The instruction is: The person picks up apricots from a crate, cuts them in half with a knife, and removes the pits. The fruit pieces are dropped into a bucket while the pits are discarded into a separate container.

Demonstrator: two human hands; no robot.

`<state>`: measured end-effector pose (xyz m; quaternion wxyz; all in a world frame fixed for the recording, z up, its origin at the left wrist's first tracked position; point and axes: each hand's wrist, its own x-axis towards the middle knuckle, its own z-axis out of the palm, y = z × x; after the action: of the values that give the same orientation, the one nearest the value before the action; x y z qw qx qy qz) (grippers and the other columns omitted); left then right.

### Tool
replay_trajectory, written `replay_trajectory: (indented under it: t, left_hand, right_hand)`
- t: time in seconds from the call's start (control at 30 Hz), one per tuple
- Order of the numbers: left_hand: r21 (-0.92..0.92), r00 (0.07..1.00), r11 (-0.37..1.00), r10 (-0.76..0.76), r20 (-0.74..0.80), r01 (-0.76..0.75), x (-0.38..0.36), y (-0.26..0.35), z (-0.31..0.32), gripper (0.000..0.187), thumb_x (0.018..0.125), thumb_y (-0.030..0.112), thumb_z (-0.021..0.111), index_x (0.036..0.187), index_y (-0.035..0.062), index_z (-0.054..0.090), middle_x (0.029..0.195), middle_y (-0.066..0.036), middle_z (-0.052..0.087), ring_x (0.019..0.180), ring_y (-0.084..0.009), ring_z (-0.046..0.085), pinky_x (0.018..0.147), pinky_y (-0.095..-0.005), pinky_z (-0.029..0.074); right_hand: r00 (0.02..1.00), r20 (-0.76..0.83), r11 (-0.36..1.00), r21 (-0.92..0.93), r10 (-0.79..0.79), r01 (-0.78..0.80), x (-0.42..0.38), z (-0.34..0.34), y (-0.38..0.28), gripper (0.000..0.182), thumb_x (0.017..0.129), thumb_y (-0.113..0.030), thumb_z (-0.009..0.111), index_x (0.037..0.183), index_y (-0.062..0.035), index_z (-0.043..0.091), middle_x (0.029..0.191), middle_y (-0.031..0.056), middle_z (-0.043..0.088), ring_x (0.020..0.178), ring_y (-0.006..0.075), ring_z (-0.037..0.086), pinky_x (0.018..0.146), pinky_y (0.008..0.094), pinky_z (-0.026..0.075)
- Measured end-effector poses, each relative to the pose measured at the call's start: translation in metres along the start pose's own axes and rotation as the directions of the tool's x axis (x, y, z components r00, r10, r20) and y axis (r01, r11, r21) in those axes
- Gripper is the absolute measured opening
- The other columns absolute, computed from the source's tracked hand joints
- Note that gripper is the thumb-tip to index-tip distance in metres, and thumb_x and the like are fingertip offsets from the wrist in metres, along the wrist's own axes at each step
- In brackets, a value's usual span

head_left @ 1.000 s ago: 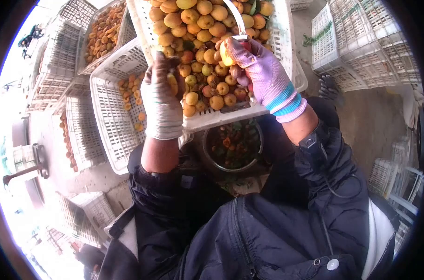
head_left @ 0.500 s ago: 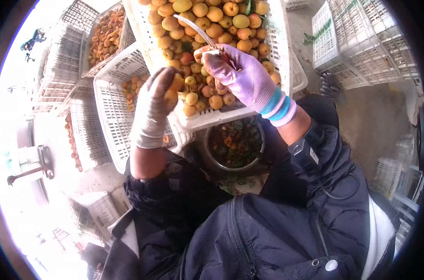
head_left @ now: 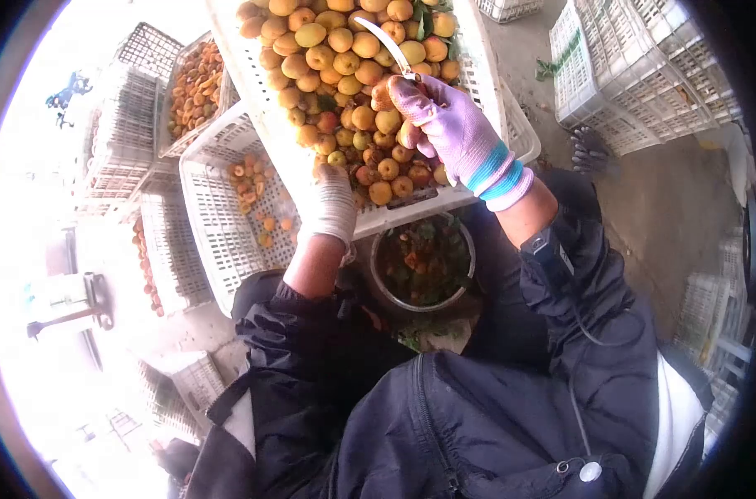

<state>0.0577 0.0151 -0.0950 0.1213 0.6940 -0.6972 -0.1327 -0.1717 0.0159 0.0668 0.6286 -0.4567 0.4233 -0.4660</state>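
My right hand [head_left: 444,121], in a purple glove with a blue-striped cuff, is closed around a small knife [head_left: 386,37]. Its thin curved blade points up and left over the fruit. Below the blade lie many yellow-orange apricots [head_left: 344,62] in a white plastic crate [head_left: 270,141]. My left hand [head_left: 332,200], in a pale glove with soiled fingertips, is at the crate's near left corner, against the apricots. Its fingers are mostly hidden, so whether they grip a fruit does not show.
Lower on the left, another white crate [head_left: 216,216] holds some cut apricot halves [head_left: 249,179]. A round tub [head_left: 469,270] with scraps and leaves stands between my knees. Stacked crates [head_left: 635,71] are at the right, and a crate of apricot halves [head_left: 197,83] is at the upper left.
My left hand has moved right and down from above the lower crate to the fruit; the apricot it held no longer shows in it. The knife hand has shifted slightly right.
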Motion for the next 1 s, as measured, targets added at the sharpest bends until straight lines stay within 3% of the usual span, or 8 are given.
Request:
replay_trajectory:
  t: [0.1, 0.17, 0.4, 0.47, 0.53, 0.83, 0.93, 1.0]
  left_hand:
    - [-0.01, 0.972, 0.972, -0.234, 0.015, 0.234, 0.003, 0.018, -0.007, 0.037, 0.081, 0.017, 0.067, 0.116, 0.008, 0.061, 0.114, -0.016, 0.057, 0.104, -0.0351, 0.058, 0.091, -0.0424, 0.048]
    - [0.374, 0.979, 0.906, 0.168, 0.115, -0.2, 0.0, -0.005, 0.006, 0.034, 0.081, 0.019, 0.067, 0.113, 0.0083, 0.062, 0.113, -0.016, 0.058, 0.103, -0.0364, 0.058, 0.09, -0.0434, 0.048]
    - [0.397, 0.979, 0.895, 0.188, 0.078, -0.203, -0.02, 0.037, -0.049, 0.048, 0.077, 0.015, 0.07, 0.122, 0.005, 0.055, 0.111, -0.019, 0.058, 0.103, -0.0324, 0.059, 0.087, -0.0427, 0.05]
    - [-0.601, 0.976, 0.792, 0.029, 0.218, 0.111, -0.017, 0.032, -0.064, 0.053, 0.078, 0.018, 0.075, 0.124, 0.003, 0.053, 0.111, -0.014, 0.057, 0.097, -0.0236, 0.06, 0.077, -0.0339, 0.053]
    - [-0.842, 0.956, 0.48, 0.027, 0.293, 0.245, -0.015, 0.041, -0.097, 0.054, 0.083, 0.02, 0.076, 0.129, 0.0032, 0.052, 0.101, -0.006, 0.06, 0.084, -0.0129, 0.06, 0.068, -0.0248, 0.052]
    - [-0.994, 0.986, 0.077, 0.135, 0.093, 0.084, -0.005, 0.042, -0.128, 0.06, 0.09, 0.022, 0.07, 0.141, 0.0045, 0.046, 0.126, -0.007, 0.058, 0.107, -0.0156, 0.059, 0.087, -0.0281, 0.05]
    - [-0.997, 0.992, 0.01, 0.095, 0.082, 0.081, -0.007, 0.04, -0.128, 0.057, 0.093, 0.021, 0.066, 0.142, 0.0036, 0.044, 0.129, -0.009, 0.056, 0.108, -0.0166, 0.059, 0.089, -0.0293, 0.05]
    - [-0.998, 0.996, 0.035, 0.076, 0.053, 0.05, -0.007, 0.041, -0.127, 0.056, 0.093, 0.017, 0.066, 0.142, 0.0037, 0.043, 0.128, -0.008, 0.056, 0.107, -0.0156, 0.058, 0.091, -0.0289, 0.049]
  right_hand:
    - [0.998, -0.053, 0.999, 0.013, 0.042, -0.042, -0.001, -0.004, -0.005, 0.041, 0.093, -0.046, 0.063, 0.103, -0.0061, 0.065, 0.07, -0.005, 0.056, 0.056, 0.002, 0.051, 0.048, 0.0179, 0.039]
    - [0.999, -0.02, 0.999, 0.031, 0.037, -0.037, 0.0, -0.009, -0.005, 0.04, 0.093, -0.046, 0.063, 0.103, -0.0067, 0.064, 0.069, -0.0053, 0.056, 0.057, 0.0023, 0.052, 0.047, 0.0174, 0.039]
    - [0.995, -0.082, 0.997, 0.051, 0.064, -0.06, -0.005, -0.01, -0.01, 0.04, 0.092, -0.045, 0.065, 0.103, -0.0066, 0.064, 0.069, -0.0043, 0.056, 0.055, 0.0029, 0.052, 0.047, 0.0172, 0.039]
    - [0.996, -0.032, 0.996, 0.043, 0.078, -0.076, -0.003, -0.012, -0.005, 0.041, 0.092, -0.046, 0.065, 0.101, -0.0064, 0.063, 0.07, -0.0046, 0.055, 0.055, 0.0025, 0.051, 0.048, 0.0171, 0.039]
    - [0.997, -0.029, 0.997, 0.025, 0.072, -0.071, -0.003, -0.005, 0.0, 0.037, 0.094, -0.043, 0.063, 0.099, -0.0063, 0.063, 0.074, -0.0055, 0.054, 0.056, 0.002, 0.049, 0.05, 0.0179, 0.04]
    - [0.967, 0.096, 0.854, -0.455, -0.236, 0.254, -0.001, 0.036, 0.04, 0.037, 0.098, -0.028, 0.06, 0.111, 0.0058, 0.057, 0.09, 0.0189, 0.07, 0.086, 0.0243, 0.071, 0.073, 0.0322, 0.054]
    - [0.984, 0.092, 0.788, -0.589, -0.154, 0.179, -0.004, 0.045, 0.03, 0.031, 0.099, -0.021, 0.059, 0.118, 0.0029, 0.056, 0.098, 0.0088, 0.066, 0.091, 0.0114, 0.062, 0.08, 0.0265, 0.051]
    - [0.939, 0.114, 0.766, -0.551, -0.325, 0.332, 0.0, 0.048, 0.038, 0.035, 0.097, -0.027, 0.06, 0.113, 0.0042, 0.057, 0.089, 0.0199, 0.069, 0.084, 0.0303, 0.07, 0.071, 0.036, 0.055]
